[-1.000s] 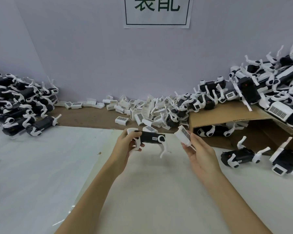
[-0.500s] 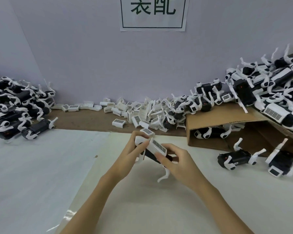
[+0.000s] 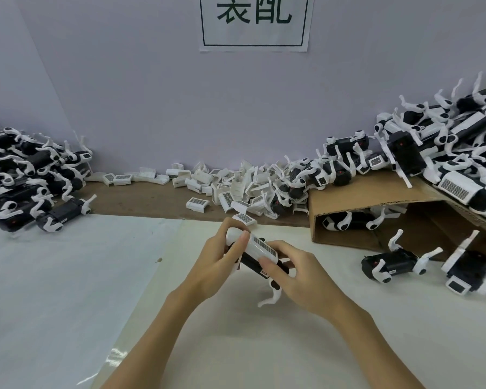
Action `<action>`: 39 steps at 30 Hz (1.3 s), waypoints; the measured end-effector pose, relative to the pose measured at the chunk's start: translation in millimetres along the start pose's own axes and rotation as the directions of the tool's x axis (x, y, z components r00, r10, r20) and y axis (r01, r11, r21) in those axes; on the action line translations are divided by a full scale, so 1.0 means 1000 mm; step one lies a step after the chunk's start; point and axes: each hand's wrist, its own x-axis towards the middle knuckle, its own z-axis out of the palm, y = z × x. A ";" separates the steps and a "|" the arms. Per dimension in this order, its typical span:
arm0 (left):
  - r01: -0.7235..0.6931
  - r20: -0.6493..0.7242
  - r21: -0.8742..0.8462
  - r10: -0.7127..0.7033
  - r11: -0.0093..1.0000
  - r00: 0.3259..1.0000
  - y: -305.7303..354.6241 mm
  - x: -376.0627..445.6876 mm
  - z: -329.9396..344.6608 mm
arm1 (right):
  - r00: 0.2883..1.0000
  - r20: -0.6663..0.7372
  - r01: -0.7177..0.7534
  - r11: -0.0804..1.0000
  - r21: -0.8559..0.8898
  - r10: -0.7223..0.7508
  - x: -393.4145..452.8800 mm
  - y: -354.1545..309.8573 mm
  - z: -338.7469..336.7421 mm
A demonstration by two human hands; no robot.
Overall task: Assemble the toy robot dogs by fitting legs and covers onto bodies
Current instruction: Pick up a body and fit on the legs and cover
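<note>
Left hand [image 3: 218, 259] gripping black toy dog body [image 3: 254, 263], right hand [image 3: 295, 272] pinching white cover [image 3: 260, 247] onto it, above white table [image 3: 68, 290]

Near and left of centre, the white sheet [image 3: 68, 290] lies bare and open to reach; the far edge is blocked by a scatter of white covers [image 3: 230, 189]; a heap of toy dogs [image 3: 26, 186] closes the far left; the cardboard box [image 3: 357, 200] and two loose dogs [image 3: 390, 262] crowd the right.
</note>
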 end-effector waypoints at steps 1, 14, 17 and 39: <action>-0.003 -0.003 0.003 0.003 1.000 1.000 0.000 -0.001 -0.001 | 1.000 0.017 0.004 1.000 -0.005 -0.004 -0.001 -0.001 -0.002; -0.063 -0.102 0.443 0.120 0.894 0.988 -0.001 0.005 -0.005 | 1.000 -0.008 -0.002 0.998 -0.061 0.002 -0.006 -0.008 0.004; -0.030 -0.104 0.433 0.083 0.901 0.991 0.000 0.007 -0.007 | 0.998 -0.069 -0.007 0.984 -0.179 -0.006 -0.006 -0.013 0.012; -0.006 0.208 0.006 0.004 1.000 0.978 0.008 0.004 -0.024 | 0.998 -0.066 -0.007 0.996 -0.088 0.001 -0.002 0.001 0.013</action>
